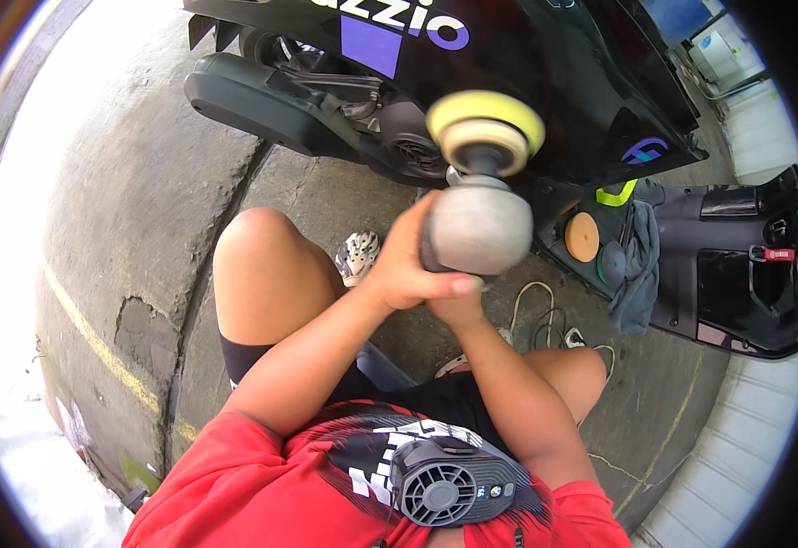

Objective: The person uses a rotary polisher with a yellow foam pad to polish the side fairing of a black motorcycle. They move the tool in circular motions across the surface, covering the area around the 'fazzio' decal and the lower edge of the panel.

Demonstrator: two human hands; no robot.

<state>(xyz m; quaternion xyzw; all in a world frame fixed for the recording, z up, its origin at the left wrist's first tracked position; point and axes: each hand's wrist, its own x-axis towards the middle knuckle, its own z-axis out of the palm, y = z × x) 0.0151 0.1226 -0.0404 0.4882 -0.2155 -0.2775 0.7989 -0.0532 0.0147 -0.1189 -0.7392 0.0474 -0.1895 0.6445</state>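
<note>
A grey and black power polisher (479,226) is gripped in both my hands, in front of a black scooter (568,119). My left hand (404,270) wraps round its left side, with the thumb across the back. My right hand (458,309) is closed round the lower part; its fingers are mostly hidden beneath the body. At the far end the round yellow foam pad (486,110) is smeared by motion. It overlaps the glossy black side panel, but I cannot tell whether it touches. The polisher's underside is hidden.
To the right, a dark tray (600,215) bears an orange foam pad (581,237), a teal round pad (612,262) and a grey cloth (638,269). A detached black scooter panel (728,260) lies beyond it. A pale cord (519,306) loops over the concrete near my right knee.
</note>
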